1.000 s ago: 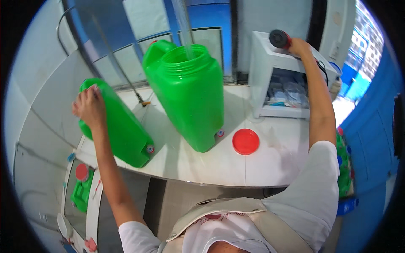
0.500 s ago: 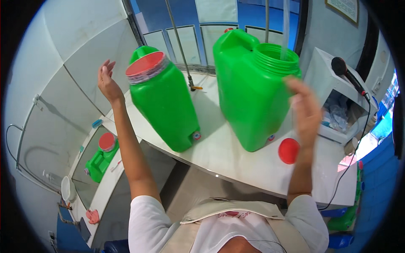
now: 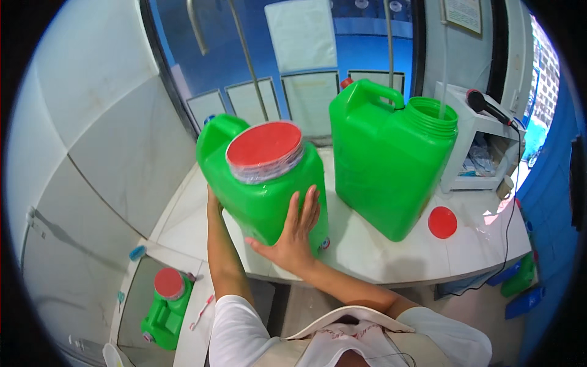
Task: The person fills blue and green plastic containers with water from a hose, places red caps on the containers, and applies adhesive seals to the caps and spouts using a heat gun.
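A green plastic water jug point(image 3: 257, 211) with a red lid point(image 3: 264, 144) stands before me at the counter's left, clear wrap around its neck. My right hand point(image 3: 296, 235) presses against its front, palm on the wall and fingers spread. On its left side is my left hand point(image 3: 212, 200), its fingers mostly hidden by the jug. Both hands grip the jug between them. To the right stands a second green jug point(image 3: 385, 165), its wide mouth uncovered, with a clear stream or tube point(image 3: 444, 79) running into it. A loose red lid point(image 3: 442, 222) lies on the counter beside it.
A white shelf box point(image 3: 452, 165) at the right holds plastic bags, with a black microphone point(image 3: 489, 108) on top and its cable hanging down. Lower left, a smaller green jug point(image 3: 165, 321) sits in a sunken basin near a toothbrush-like brush point(image 3: 202, 312). Glass closes off the back.
Both hands came to the left jug, which was untouched before; it now appears closer to me and nearer the second jug. My right hand left the open jug's side. The view has shifted.
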Demonstrator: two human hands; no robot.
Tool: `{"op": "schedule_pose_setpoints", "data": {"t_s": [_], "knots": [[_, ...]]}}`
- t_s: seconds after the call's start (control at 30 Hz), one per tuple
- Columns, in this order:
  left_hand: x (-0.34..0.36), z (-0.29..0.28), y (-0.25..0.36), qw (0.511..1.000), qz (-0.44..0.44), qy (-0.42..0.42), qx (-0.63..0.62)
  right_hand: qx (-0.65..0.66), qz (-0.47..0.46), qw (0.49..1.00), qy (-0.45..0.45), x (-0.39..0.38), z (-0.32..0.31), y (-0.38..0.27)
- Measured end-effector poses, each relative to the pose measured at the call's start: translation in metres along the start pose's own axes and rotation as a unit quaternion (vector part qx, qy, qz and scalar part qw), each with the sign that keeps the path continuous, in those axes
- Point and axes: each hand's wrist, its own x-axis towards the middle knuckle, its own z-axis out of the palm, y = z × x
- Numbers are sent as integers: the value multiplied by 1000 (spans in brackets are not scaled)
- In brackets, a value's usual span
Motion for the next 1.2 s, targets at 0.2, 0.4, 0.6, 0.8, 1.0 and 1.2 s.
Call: {"op": "schedule_pose_setpoints", "data": {"t_s": [0.2,0.4,0.6,0.8,1.0,1.2], "knots": [[-85,58,12,988,46,136,-57,76,-2,996,51,19,-12,69],[-226,109,19,951,139,263,-80,221,-6,975,8,83,4,188],[-276,173,-12,907,214,343,117,332,129,931,-78,110,39,219],[-292,205,-24,894,261,339,133,263,250,921,-144,94,20,185],[-337,349,-79,930,354,5,102,255,15,802,-540,27,-150,208],[-366,501,-138,962,64,-260,48,171,366,888,-219,-9,-425,377]]}}
